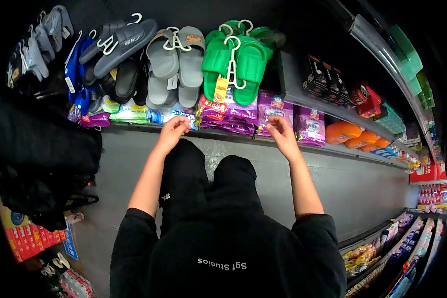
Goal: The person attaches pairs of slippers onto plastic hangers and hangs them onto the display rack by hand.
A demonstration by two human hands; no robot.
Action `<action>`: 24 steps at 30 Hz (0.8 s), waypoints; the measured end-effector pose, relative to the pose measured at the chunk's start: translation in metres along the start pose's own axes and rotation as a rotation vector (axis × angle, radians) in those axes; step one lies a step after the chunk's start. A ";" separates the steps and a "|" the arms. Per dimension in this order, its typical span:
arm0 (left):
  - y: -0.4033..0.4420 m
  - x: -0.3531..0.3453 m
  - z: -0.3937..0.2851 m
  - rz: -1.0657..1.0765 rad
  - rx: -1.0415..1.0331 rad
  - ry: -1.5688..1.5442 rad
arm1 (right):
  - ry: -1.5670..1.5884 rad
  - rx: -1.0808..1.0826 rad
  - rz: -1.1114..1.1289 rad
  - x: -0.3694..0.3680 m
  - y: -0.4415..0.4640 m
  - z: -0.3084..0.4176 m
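Note:
My left hand (176,131) hovers in front of the shelf's lower edge, by blue-and-white packets (180,115) below the grey slippers (190,62). Its fingers are loosely bent, with a gap to the thumb and nothing visible between them. My right hand (281,133) is raised near the purple bags (275,107), fingers half curled, thumb apart, holding nothing that I can see. Between my hands, green slippers (251,64) hang on white hangers (233,74), with a yellow tag (221,91). Red-and-purple packets (227,116) are stacked below them.
Dark slippers (126,47) and blue slippers (74,64) hang to the left. Orange bottles (343,132) and dark boxes (325,79) line the right shelf. A black garment-like mass (49,144) is at left. Another goods rack (397,248) stands lower right. Grey floor (119,174) surrounds my knees.

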State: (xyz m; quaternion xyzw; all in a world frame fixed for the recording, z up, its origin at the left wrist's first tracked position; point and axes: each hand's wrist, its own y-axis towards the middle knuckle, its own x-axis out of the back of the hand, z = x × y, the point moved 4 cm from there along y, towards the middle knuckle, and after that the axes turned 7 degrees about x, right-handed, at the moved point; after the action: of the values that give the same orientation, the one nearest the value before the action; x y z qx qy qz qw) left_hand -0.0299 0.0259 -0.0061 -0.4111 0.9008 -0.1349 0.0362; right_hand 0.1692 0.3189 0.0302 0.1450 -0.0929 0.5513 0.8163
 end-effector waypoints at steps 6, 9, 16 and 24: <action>0.051 -0.052 -0.035 0.067 -0.115 -0.023 | 0.454 -0.219 -0.126 0.011 0.051 0.003; 0.077 -0.059 -0.037 0.006 -0.145 -0.080 | 0.691 -0.275 -0.291 -0.011 0.070 -0.004; 0.117 -0.086 -0.056 -0.104 0.080 -0.240 | 0.872 -0.424 -0.298 -0.049 0.107 -0.022; 0.155 -0.083 -0.041 -0.279 0.035 -0.039 | 0.861 -0.402 -0.263 -0.060 0.147 -0.035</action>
State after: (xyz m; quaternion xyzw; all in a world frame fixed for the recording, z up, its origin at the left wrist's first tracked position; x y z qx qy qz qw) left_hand -0.0956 0.1942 -0.0128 -0.5342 0.8316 -0.1463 0.0415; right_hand 0.0101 0.3294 -0.0016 -0.2458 0.1676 0.4245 0.8552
